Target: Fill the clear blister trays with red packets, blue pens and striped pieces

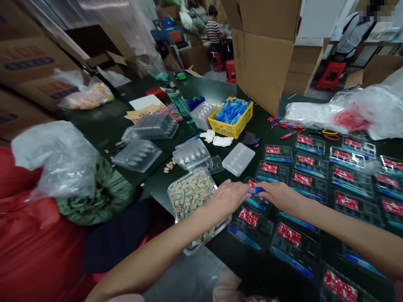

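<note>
Over the front row of trays, my left hand (pixel 227 195) and my right hand (pixel 279 194) meet at a slim blue pen-shaped piece (pixel 256 190). Fingers of both hands are closed on it, one hand at each end, hiding most of its length. Below and around them lie clear plastic trays (pixel 267 226), each with a red-and-white patterned packet (pixel 249 217) and a blue pen-shaped piece (pixel 244 237). Under my left forearm stands a clear plastic tub (pixel 170 194) full of small beige and green pieces (pixel 192 191).
A yellow basket (pixel 238 131) holds many blue pieces. Stacked clear trays (pixel 191 153), a green bottle (pixel 181 105), scissors (pixel 330 135) and red pieces (pixel 289 135) lie further back. A tall cardboard box (pixel 261 63) stands behind; a red garment (pixel 40 239) is at left. Two people sit beyond.
</note>
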A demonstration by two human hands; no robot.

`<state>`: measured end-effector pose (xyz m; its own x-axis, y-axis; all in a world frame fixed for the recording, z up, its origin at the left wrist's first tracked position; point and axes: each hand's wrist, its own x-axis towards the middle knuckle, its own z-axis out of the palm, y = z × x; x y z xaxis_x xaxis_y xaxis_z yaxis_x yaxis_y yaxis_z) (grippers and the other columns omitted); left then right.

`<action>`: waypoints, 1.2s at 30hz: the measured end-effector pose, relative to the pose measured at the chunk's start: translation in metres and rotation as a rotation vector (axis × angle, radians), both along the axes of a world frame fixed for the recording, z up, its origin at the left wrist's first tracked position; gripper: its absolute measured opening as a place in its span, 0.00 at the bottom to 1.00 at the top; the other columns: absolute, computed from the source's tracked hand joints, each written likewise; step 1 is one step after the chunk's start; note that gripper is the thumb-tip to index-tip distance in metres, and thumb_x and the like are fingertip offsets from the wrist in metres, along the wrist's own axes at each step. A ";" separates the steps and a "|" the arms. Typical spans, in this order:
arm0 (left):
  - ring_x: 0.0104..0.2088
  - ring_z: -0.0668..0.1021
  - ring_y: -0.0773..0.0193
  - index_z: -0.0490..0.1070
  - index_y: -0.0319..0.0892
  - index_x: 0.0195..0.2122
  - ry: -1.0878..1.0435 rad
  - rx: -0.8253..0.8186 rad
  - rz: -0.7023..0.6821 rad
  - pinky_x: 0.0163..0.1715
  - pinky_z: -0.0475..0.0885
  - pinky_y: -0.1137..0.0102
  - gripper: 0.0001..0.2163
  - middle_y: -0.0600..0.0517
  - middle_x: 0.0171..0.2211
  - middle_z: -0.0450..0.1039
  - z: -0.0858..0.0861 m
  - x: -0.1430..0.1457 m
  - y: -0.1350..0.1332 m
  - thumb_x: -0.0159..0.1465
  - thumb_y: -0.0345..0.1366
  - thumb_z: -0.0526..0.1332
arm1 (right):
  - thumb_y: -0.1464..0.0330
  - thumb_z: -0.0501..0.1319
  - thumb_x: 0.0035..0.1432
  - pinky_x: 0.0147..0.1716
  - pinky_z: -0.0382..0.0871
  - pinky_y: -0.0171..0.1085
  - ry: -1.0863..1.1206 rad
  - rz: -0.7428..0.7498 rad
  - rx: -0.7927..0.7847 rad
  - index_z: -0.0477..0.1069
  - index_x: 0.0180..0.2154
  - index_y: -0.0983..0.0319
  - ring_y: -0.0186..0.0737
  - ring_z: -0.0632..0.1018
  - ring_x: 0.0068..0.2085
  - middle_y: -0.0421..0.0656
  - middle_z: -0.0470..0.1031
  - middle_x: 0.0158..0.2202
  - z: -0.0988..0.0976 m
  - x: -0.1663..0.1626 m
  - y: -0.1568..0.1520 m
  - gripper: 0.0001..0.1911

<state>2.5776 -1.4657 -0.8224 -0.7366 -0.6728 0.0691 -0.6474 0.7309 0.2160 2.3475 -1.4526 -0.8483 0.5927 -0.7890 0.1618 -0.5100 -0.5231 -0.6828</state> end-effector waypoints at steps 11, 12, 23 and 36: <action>0.34 0.74 0.61 0.70 0.43 0.40 0.025 0.368 -0.043 0.36 0.63 0.69 0.15 0.49 0.32 0.72 -0.001 -0.028 -0.019 0.71 0.44 0.48 | 0.59 0.48 0.70 0.34 0.70 0.38 0.043 0.024 -0.222 0.69 0.40 0.62 0.41 0.78 0.34 0.46 0.76 0.32 -0.016 -0.033 -0.006 0.17; 0.35 0.74 0.60 0.70 0.43 0.41 0.013 0.348 -0.033 0.37 0.63 0.69 0.15 0.49 0.33 0.72 -0.002 -0.031 -0.019 0.71 0.43 0.48 | 0.58 0.47 0.70 0.34 0.70 0.39 0.022 0.013 -0.188 0.69 0.40 0.61 0.41 0.78 0.34 0.46 0.76 0.32 -0.016 -0.034 -0.006 0.17; 0.31 0.71 0.62 0.69 0.42 0.35 0.102 0.423 -0.002 0.35 0.61 0.69 0.13 0.50 0.28 0.68 0.003 -0.044 -0.004 0.70 0.40 0.47 | 0.58 0.46 0.70 0.32 0.69 0.40 0.028 0.002 -0.151 0.69 0.38 0.61 0.43 0.78 0.34 0.48 0.76 0.32 -0.015 -0.032 0.007 0.18; 0.26 0.71 0.69 0.73 0.38 0.54 0.882 1.419 0.327 0.28 0.64 0.72 0.24 0.47 0.33 0.74 -0.012 -0.010 -0.018 0.62 0.49 0.62 | 0.63 0.50 0.67 0.28 0.69 0.33 -0.503 -0.174 0.390 0.71 0.45 0.63 0.31 0.74 0.27 0.41 0.74 0.30 -0.006 -0.020 -0.027 0.15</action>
